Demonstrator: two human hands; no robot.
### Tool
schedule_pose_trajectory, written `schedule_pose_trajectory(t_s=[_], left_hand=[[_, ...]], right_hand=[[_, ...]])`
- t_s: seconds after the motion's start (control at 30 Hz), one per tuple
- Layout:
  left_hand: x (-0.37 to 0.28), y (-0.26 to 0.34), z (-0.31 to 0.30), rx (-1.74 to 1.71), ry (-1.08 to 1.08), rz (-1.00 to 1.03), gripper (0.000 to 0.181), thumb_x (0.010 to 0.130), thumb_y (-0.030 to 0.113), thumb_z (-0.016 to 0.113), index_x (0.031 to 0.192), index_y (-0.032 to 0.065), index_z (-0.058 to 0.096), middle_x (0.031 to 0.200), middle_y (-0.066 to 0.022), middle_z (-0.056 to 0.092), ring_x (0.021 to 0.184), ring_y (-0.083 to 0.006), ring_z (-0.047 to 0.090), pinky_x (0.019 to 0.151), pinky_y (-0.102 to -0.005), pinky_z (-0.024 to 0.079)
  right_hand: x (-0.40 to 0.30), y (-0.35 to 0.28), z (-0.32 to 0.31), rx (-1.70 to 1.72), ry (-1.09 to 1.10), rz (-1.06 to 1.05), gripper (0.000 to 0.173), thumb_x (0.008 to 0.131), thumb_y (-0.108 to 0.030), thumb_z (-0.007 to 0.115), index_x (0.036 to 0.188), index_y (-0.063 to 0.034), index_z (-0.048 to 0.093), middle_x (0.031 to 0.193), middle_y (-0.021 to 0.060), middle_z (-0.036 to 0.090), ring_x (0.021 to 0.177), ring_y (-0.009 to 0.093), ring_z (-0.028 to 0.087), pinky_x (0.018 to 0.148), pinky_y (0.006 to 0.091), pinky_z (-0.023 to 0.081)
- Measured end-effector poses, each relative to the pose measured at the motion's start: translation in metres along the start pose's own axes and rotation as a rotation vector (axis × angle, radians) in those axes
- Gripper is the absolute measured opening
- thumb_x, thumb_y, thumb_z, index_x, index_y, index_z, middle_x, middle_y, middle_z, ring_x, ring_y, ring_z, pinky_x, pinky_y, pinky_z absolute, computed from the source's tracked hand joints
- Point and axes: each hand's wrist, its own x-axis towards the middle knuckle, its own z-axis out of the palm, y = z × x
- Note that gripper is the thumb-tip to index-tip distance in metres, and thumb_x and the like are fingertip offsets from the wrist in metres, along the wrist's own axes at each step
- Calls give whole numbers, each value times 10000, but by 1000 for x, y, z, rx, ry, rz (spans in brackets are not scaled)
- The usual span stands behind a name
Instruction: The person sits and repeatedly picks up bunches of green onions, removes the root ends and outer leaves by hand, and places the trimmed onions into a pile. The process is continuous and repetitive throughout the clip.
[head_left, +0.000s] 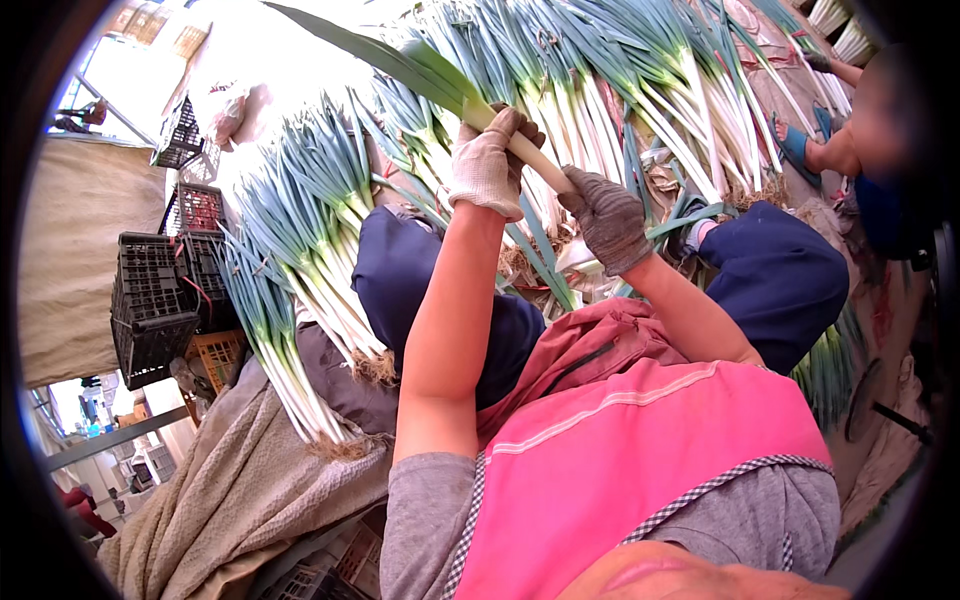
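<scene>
A single leek (531, 150) is held up slantwise before me, its broad green leaf (375, 64) pointing to the upper left. My left hand (491, 161), in a pale knit glove with dark fingers, grips the stalk just below the leaves. The lower, white end of the stalk is in my right hand (609, 219), which wears a brownish-grey glove; its fingers cover the tip. Beneath my hands lie loose green leaves (547, 262) and white peelings (579, 255) on the ground between my knees.
Rows of leeks with roots (697, 127) cover the ground ahead, with more bundles (330, 247) at left. Black plastic crates (154, 300) and an orange crate (217, 356) stand farther left. A quilted cloth (225, 465) lies beside me. Another person (832, 146) in blue sandals is at right.
</scene>
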Motion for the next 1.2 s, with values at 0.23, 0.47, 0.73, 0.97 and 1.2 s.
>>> schedule_pose_trajectory(t_s=[0.23, 0.47, 0.73, 0.97, 1.2], left_hand=[[-5, -7, 7, 65, 85, 15, 161, 834, 55, 575, 974, 41, 497, 798, -62, 557, 711, -207, 589, 698, -368, 529], [-9, -8, 12, 111, 50, 76, 216, 815, 96, 618, 986, 22, 508, 819, -76, 579, 689, -192, 592, 659, -328, 528], [15, 9, 6, 1, 243, 220, 156, 883, 189, 515, 964, 80, 438, 692, -65, 539, 525, -161, 531, 477, -301, 482], [18, 26, -5, 41, 215, 355, 233, 876, 245, 541, 992, 85, 417, 675, -62, 529, 468, -113, 454, 405, -259, 418], [19, 62, -10, 102, 308, 507, 214, 854, 212, 563, 910, 72, 411, 617, -41, 497, 411, -91, 421, 342, -231, 357]], right_hand=[[7, 1, 5, 653, -38, 550, 229, 736, -85, 705, 910, -14, 575, 793, 53, 618, 716, 106, 561, 658, 251, 474], [-1, 1, 14, 579, 101, 287, 191, 726, -22, 673, 843, -38, 523, 853, 57, 579, 763, 127, 527, 682, 267, 441], [-36, -9, -15, 739, -202, 49, 244, 683, 84, 659, 854, -43, 541, 857, 70, 601, 786, 148, 583, 735, 271, 467], [-65, 11, -65, 703, -395, 283, 219, 677, 82, 673, 827, -33, 562, 857, 40, 599, 810, 120, 564, 745, 257, 458], [-85, 45, -76, -37, -885, 259, 186, 740, -200, 657, 823, -51, 583, 716, 126, 595, 700, 265, 602, 660, 345, 467]])
